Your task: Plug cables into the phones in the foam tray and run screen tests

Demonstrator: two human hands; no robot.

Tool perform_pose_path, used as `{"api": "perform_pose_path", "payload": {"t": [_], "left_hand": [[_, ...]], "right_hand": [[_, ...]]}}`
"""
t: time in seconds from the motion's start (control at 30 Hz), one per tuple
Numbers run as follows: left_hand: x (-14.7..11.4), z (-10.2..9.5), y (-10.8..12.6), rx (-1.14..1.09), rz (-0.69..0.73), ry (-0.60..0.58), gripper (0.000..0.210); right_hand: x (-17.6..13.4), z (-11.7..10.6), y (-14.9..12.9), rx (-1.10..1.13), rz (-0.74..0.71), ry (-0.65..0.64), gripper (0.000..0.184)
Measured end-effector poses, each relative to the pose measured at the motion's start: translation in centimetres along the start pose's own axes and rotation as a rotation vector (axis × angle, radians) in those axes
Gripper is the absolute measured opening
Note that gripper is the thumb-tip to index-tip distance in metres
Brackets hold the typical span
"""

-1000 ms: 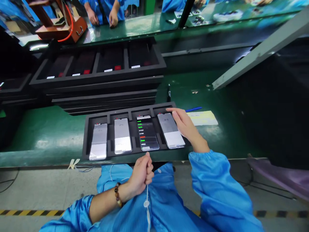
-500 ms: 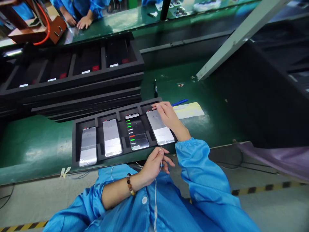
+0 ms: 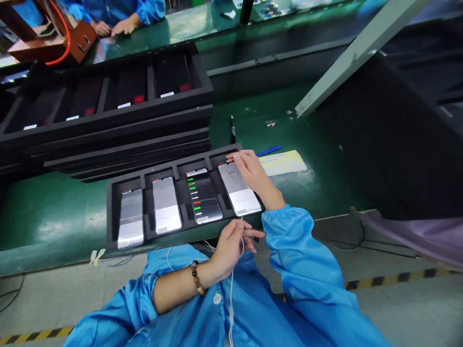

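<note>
My left hand [image 3: 229, 246] pinches a thin white cable [image 3: 231, 294] between thumb and forefinger, just below the bottom edge of the rightmost smartphone [image 3: 244, 200]. Its other fingers stick out to the right. Whether the cable's tip enters the phone is too small to tell. My right hand [image 3: 253, 173] grips that phone at its upper right side, fingertips over the top edge, thumb hidden. The lit screen is grey and white. The phone lies in the end slot of a black foam tray [image 3: 148, 169], beside a dark-screened phone with coloured text [image 3: 204, 195] and two grey-white ones [image 3: 166, 205] [image 3: 130, 219].
Stacked black trays [image 3: 126, 130] with dark phones stand behind. A black pen [image 3: 232, 130], a blue pen [image 3: 269, 151] and a yellowish paper [image 3: 285, 163] lie on the green bench [image 3: 54, 212]. A slanted metal bar [image 3: 347, 62] rises at right. A co-worker's hands [image 3: 114, 28] rest across the bench.
The view has shifted slightly. My left hand stays by the phone's lower edge with the cable, its outer fingers a little more stretched. My right hand keeps its place on the phone.
</note>
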State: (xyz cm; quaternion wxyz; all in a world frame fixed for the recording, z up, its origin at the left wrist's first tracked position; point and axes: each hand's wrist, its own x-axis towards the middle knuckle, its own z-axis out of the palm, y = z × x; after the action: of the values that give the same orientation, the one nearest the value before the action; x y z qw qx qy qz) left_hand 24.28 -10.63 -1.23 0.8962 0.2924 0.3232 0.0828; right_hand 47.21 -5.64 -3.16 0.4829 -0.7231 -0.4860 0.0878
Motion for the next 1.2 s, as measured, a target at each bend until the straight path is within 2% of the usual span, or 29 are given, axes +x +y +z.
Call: {"api": "perform_pose_path", "payload": {"t": [0.3, 0.43, 0.57, 0.97, 1.07, 1.2], "left_hand": [[-0.1, 0.2, 0.1, -0.027, 0.019, 0.084, 0.069], [0.1, 0.7, 0.3, -0.048, -0.028, 0.074, 0.072], [0.6, 0.9, 0.6, -0.087, -0.055, 0.087, 0.066], [1.7, 0.8, 0.2, -0.054, -0.073, 0.188, 0.067], [2.3, 0.7, -0.2, -0.042, -0.064, 0.158, 0.071], [2.4, -0.6, -0.1, 0.051, -0.103, 0.036, 0.067]], "right_hand": [[-0.1, 0.0, 0.0, 0.007, 0.026, -0.015, 0.066], [0.0, -0.1, -0.1, 0.003, 0.023, -0.008, 0.067], [0.1, 0.0, 0.0, -0.014, 0.012, 0.01, 0.068], [-0.2, 0.0, 0.4, -0.052, 0.006, -0.01, 0.053], [-0.4, 0.0, 0.7, -0.046, 0.008, -0.013, 0.054], [-0.5, 0.1, 1.2, -0.035, 0.02, -0.014, 0.057]]}}
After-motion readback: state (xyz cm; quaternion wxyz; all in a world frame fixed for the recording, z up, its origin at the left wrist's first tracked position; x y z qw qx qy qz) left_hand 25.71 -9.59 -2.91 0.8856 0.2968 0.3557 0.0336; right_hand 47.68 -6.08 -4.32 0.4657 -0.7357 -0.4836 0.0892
